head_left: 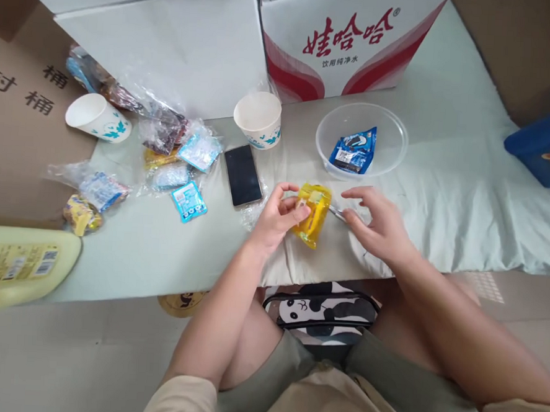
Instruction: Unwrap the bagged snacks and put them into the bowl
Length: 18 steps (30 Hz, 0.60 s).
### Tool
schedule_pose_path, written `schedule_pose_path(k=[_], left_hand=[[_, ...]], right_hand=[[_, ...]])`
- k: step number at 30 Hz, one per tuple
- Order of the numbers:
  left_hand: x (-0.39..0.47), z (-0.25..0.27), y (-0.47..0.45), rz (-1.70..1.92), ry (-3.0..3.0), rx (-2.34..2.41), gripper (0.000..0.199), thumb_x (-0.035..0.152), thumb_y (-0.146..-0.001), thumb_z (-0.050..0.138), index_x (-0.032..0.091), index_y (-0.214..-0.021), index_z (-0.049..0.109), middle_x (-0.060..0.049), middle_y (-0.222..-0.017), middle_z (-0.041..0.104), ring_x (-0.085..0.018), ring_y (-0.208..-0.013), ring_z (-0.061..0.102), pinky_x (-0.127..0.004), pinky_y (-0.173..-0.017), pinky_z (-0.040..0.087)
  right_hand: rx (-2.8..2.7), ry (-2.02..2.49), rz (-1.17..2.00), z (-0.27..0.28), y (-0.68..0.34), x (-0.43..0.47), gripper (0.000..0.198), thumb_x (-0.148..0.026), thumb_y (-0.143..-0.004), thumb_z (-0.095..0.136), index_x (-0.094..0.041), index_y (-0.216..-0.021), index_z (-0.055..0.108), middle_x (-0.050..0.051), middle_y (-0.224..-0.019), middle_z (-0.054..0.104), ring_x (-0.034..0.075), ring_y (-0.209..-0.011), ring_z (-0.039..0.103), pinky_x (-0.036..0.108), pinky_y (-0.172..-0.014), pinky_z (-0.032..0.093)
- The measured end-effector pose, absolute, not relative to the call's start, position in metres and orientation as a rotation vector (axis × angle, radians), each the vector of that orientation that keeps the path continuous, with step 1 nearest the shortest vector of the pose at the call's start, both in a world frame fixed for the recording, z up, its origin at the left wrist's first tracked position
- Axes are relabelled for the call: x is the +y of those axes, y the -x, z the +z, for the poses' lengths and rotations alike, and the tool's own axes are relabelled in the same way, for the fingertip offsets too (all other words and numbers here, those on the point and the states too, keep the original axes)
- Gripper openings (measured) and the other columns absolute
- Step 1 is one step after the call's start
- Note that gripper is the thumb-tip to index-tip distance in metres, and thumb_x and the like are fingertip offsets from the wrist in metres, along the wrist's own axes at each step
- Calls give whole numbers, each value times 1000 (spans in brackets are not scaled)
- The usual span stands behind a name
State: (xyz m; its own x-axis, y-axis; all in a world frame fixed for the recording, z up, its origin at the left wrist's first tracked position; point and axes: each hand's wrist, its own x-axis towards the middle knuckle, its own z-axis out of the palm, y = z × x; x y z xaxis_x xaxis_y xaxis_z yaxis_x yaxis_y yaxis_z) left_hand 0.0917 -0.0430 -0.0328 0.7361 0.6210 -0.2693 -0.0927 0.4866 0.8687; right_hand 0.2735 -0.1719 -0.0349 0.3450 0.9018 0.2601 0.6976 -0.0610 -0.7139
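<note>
My left hand (278, 217) pinches a small yellow snack packet (314, 214) between thumb and fingers, just above the front edge of the cloth. To its right, my right hand (378, 228) has thumb and index finger apart, with nothing visibly gripped between them. A thin silver metal tool (338, 214) shows between the packet and my right thumb; its kind is unclear, and part of it is hidden. Beyond my hands, a clear plastic bowl (394, 157) holds blue snack packets (354, 150). A black phone (243, 175) lies left of my left hand.
Paper cups (258, 121) stand or lean at the back, before a white carton (350, 43). Several wrapped snacks, including a light-blue packet (189, 201), lie at the left. A yellow bottle (24, 265) is at the near left, a blue container (546, 148) at the right.
</note>
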Motion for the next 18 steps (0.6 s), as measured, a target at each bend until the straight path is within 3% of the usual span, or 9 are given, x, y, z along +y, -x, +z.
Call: schedule_pose_path(k=[5, 8, 13, 15, 18], left_hand=[[-32, -36, -96, 697, -910, 688, 62, 41, -61, 93, 28, -107, 54, 4, -92, 67, -12, -76, 68, -25, -62, 54], [-29, -37, -95, 708, -862, 679, 56, 41, -61, 94, 26, -101, 57, 3, -91, 67, -13, -79, 68, -26, -64, 56], [-25, -38, -88, 746, -848, 681, 49, 47, -64, 91, 26, -97, 60, 1, -96, 71, -16, -87, 70, -29, -69, 59], [-23, -37, -85, 754, -869, 690, 47, 48, -66, 89, 27, -96, 60, 0, -99, 72, -18, -93, 71, -31, -75, 60], [-23, -38, -82, 763, -916, 704, 49, 47, -66, 88, 27, -100, 59, -1, -104, 72, -19, -98, 71, -35, -83, 60]], right_hand=[[-1547, 2152, 162, -57, -300, -183, 31, -46, -89, 62, -21, -107, 69, 17, -113, 65, 38, -109, 59, 59, -95, 47], [-1617, 2133, 197, -65, -303, -189, 31, -50, -92, 59, -22, -96, 71, 16, -114, 63, 37, -111, 57, 59, -97, 46], [-1678, 2134, 173, -64, -294, -187, 27, -49, -88, 64, -24, -96, 71, 14, -114, 65, 36, -109, 58, 54, -91, 48], [-1655, 2113, 190, -59, -289, -184, 22, -44, -90, 62, -23, -94, 70, 14, -106, 69, 34, -101, 62, 49, -85, 50], [-1529, 2008, 382, -47, -279, -180, 21, -39, -95, 54, -23, -102, 66, 7, -83, 71, 24, -74, 65, 37, -68, 49]])
